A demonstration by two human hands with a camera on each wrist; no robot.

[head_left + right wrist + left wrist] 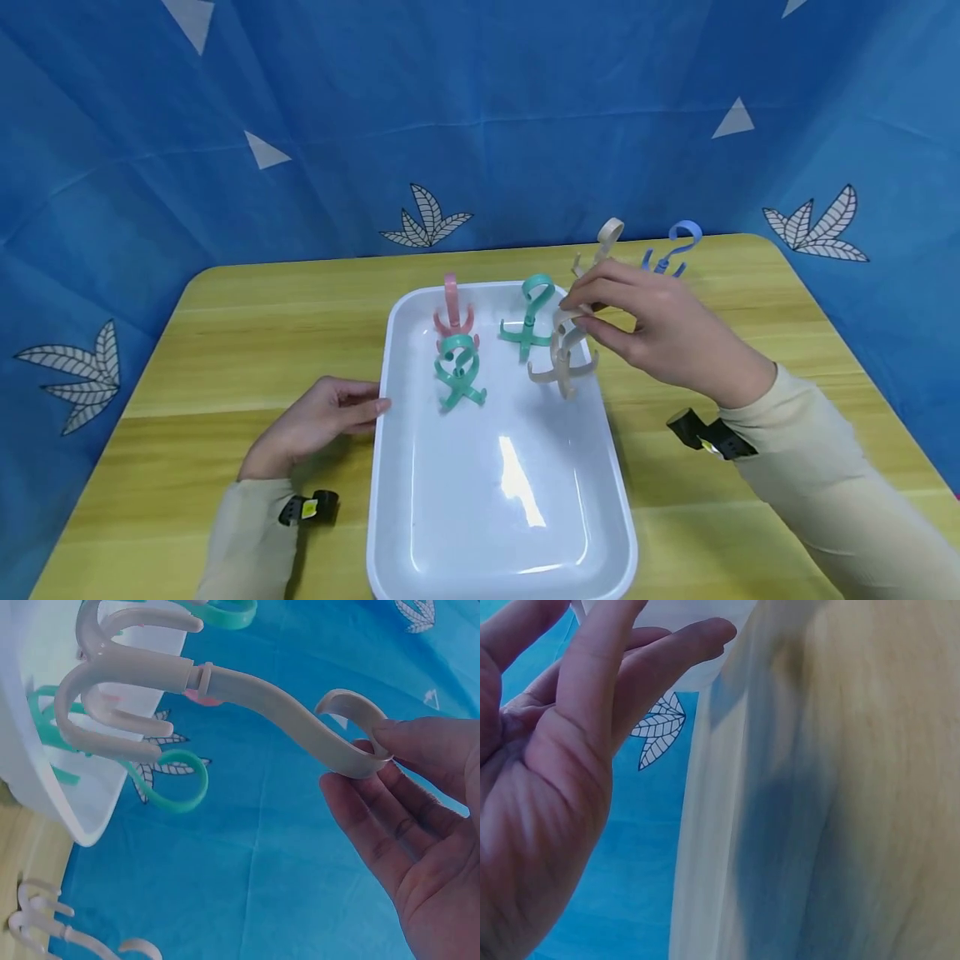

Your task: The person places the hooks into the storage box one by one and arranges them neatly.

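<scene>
A white tray (382, 467) lies in the middle of the yellow table (247, 350). At its far end stand a pink hook (452, 312) and two teal hooks (459, 375) (529, 321). My right hand (585, 310) pinches the curved top of a beige hook (561, 360), whose prongs hang low over the tray's right side. The right wrist view shows that beige hook (247, 686) held between thumb and fingers of the right hand (360, 761). My left hand (367, 404) lies flat on the table, with straight fingers against the tray's left rim (705, 847).
Behind my right hand, another beige hook (606, 237) and a blue hook (678, 242) stand on the table outside the tray. A blue cloth with leaf prints (427, 217) walls in the table on three sides.
</scene>
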